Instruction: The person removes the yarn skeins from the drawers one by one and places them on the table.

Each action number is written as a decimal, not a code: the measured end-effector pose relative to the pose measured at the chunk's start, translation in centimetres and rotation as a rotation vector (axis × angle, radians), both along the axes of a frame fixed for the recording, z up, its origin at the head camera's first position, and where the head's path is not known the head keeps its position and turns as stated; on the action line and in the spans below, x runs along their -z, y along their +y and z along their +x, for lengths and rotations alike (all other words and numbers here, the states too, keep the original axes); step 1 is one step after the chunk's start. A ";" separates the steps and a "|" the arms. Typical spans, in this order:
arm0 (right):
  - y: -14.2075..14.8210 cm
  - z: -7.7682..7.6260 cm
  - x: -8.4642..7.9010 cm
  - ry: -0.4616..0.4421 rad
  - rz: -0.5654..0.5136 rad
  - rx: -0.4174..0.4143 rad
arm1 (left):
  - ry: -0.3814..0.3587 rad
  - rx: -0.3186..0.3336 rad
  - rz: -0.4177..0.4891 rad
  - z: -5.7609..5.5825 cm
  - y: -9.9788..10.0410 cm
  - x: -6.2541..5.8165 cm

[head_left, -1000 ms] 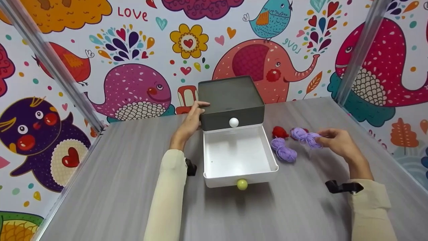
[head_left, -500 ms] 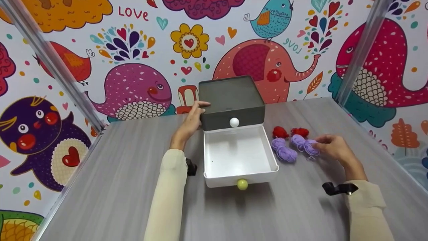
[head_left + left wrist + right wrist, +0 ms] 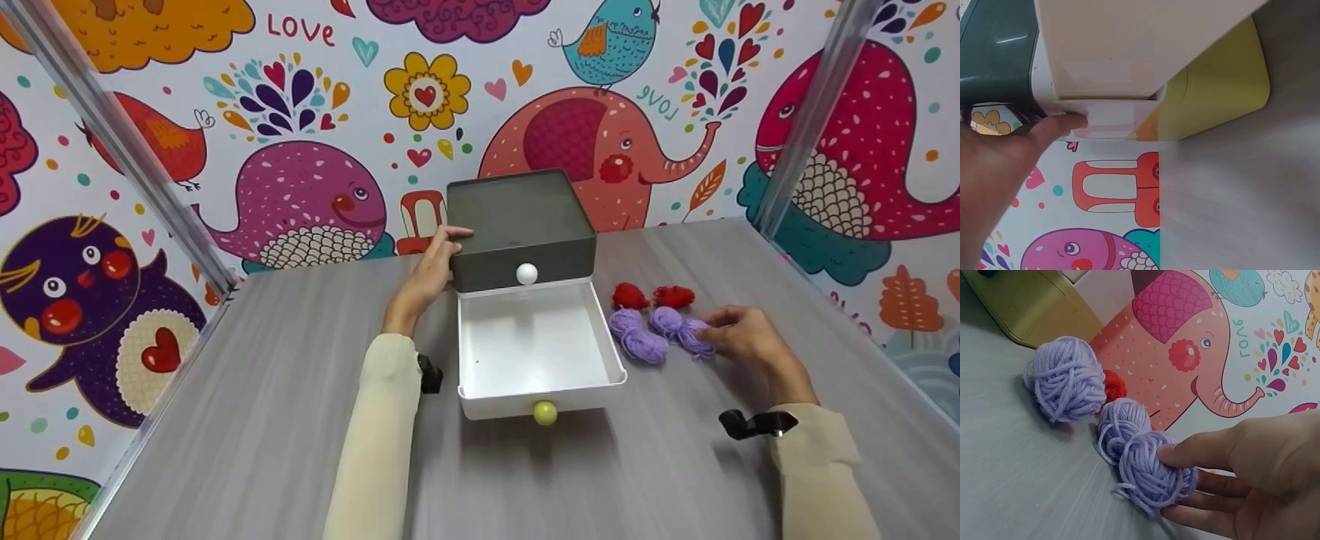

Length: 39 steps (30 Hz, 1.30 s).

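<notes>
My left hand [image 3: 427, 274] holds the left side of a small drawer box [image 3: 521, 214], fingers over its dark top edge. In the left wrist view the thumb presses the box's white side [image 3: 1109, 115]. The box's white drawer [image 3: 532, 345], with a yellow-green knob [image 3: 545, 412], is pulled out. My right hand [image 3: 750, 341] pinches the near right end of a purple yarn bundle [image 3: 1154, 467] between thumb and fingers, at table level. A second purple yarn bundle [image 3: 639, 341] lies to its left. Behind them are two red yarn bundles [image 3: 630, 295].
A white knob [image 3: 527, 274] marks the closed upper drawer. The grey table [image 3: 285, 420] extends around the box. Patterned walls [image 3: 420, 180] stand behind and at both sides, with metal posts [image 3: 142, 165] at the corners.
My right hand has lowered the purple yarn bundle toward me, from in front of the right red bundle to beside the other purple one. My left hand stays on the box.
</notes>
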State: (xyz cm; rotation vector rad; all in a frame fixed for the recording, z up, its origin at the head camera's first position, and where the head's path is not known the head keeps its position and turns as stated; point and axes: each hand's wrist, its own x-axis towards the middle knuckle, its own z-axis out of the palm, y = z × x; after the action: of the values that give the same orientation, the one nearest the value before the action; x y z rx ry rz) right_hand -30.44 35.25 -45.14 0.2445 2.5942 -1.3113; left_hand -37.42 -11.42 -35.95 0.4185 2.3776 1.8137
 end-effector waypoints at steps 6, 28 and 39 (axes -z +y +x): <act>0.3 0.1 -0.3 -0.015 -0.027 0.021 | 0.001 -0.002 -0.011 0.0 0.0 0.0; -3.7 2.5 -7.5 0.189 0.081 -0.040 | 0.006 -0.003 -0.021 0.2 0.1 -0.2; -8.6 7.0 -12.1 0.384 0.144 -0.095 | 0.004 -0.004 -0.020 0.2 0.1 -0.1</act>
State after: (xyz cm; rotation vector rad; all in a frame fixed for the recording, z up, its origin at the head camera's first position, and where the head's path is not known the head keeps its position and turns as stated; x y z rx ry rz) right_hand -23.42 26.68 -33.03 -0.1209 2.9785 -1.2420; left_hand -37.21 -11.36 -35.82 0.4159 2.3987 1.7910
